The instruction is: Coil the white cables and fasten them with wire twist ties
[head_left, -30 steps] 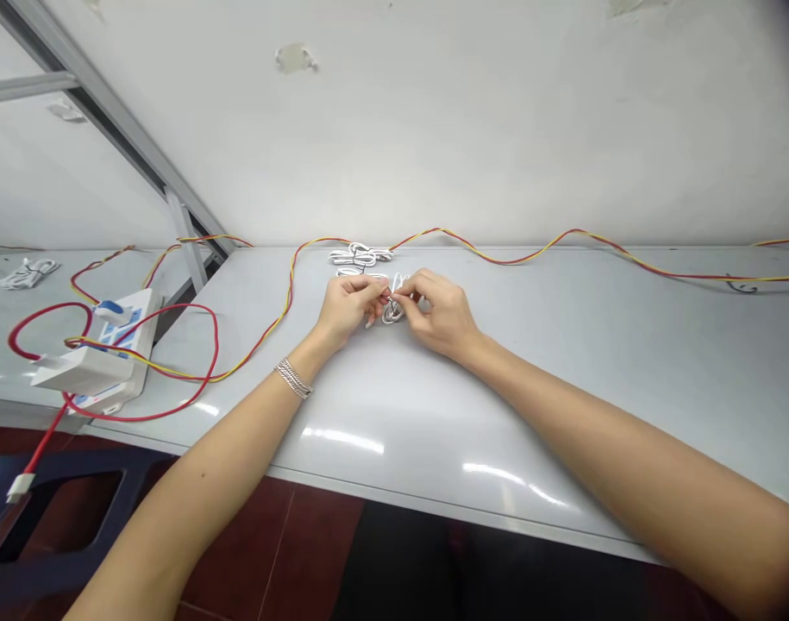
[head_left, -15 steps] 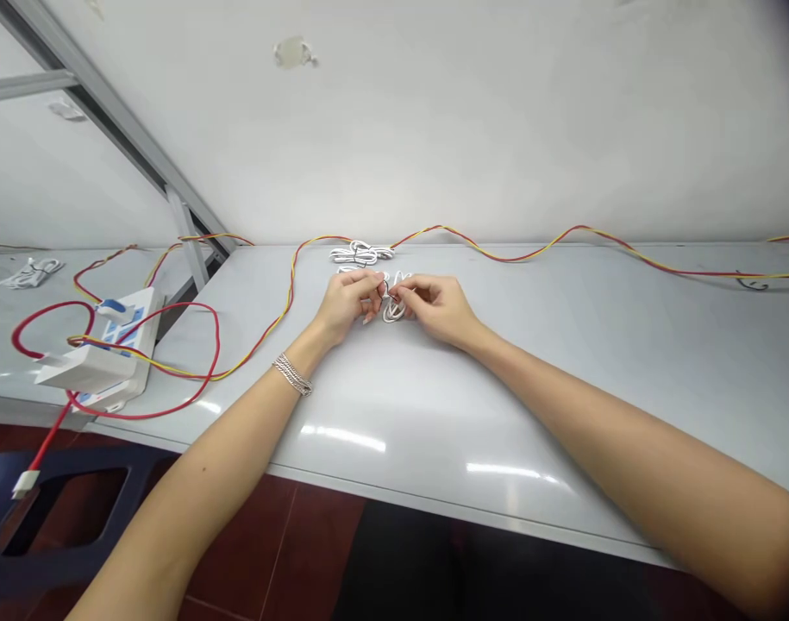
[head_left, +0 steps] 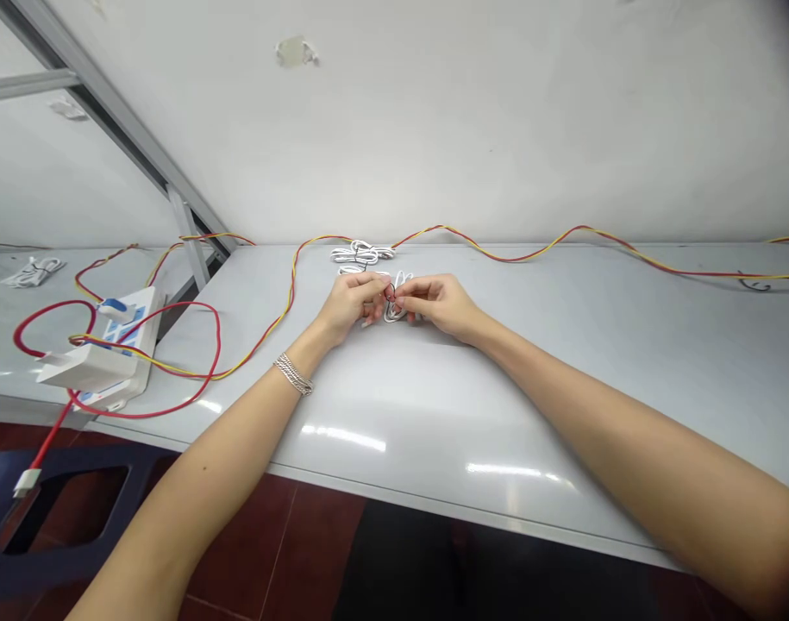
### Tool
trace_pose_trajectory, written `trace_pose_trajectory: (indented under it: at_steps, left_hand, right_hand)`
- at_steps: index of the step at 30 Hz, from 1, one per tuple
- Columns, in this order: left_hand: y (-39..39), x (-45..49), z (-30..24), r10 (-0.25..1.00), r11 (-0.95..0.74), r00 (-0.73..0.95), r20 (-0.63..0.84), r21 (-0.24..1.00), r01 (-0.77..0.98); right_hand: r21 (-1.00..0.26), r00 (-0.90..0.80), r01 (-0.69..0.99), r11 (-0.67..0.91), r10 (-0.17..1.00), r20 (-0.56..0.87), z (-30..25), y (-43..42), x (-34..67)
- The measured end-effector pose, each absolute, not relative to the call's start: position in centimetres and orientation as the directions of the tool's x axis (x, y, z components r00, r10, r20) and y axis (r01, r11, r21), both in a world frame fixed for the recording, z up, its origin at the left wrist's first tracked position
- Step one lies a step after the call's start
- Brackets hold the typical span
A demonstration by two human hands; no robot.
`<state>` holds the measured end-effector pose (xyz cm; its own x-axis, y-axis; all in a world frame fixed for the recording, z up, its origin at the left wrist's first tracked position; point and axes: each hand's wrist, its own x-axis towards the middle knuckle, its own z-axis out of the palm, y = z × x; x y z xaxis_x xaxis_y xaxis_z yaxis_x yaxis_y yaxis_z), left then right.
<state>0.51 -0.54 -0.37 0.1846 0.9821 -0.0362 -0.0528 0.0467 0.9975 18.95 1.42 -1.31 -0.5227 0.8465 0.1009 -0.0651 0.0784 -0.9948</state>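
Note:
A coiled white cable lies on the grey tabletop, partly covered by my fingers. A thin black twist tie runs around the coil. My left hand pinches at the tie from the left, thumb and forefinger pressed together. From the right, my right hand closes its thumb and forefinger on the tie as well, with the fingertips of both hands nearly touching. Just behind them rests a bundled white cable with a dark tie around its middle. More white cable shows between that bundle and my left hand.
A white power strip with plugged-in adapters and a looped red cable occupies the left. Twisted red and yellow wires run along the wall. Another white cable bundle lies far left. The table's front edge is near me.
My right fingertips have shifted slightly at the tie, and the thumb is straighter. My left hand has barely moved. The cables stay in place.

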Motion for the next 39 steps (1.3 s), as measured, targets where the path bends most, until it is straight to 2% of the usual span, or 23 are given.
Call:
trace_pose_trajectory:
  at_steps: [7,28,39]
  left_hand:
    - [-0.49,0.44,-0.08,0.975,0.086,0.207,-0.078,0.996,-0.026]
    - [-0.54,0.16,0.27,0.961,0.147,0.243,-0.134,0.989,-0.036]
    - [-0.49,0.35,0.21,0.989,0.087,0.127,-0.069,0.987,-0.137]
  right_hand:
    - [-0.990,-0.500,-0.032,0.141,0.855,0.138,-1.75,1.53,18.85]
    - [-0.987,-0.473,-0.044,0.152,0.867,0.154,-2.09,1.74,18.76]
    - [-0.997,-0.474,-0.044,0.069,0.877,0.081,-1.49,1.49,18.63]
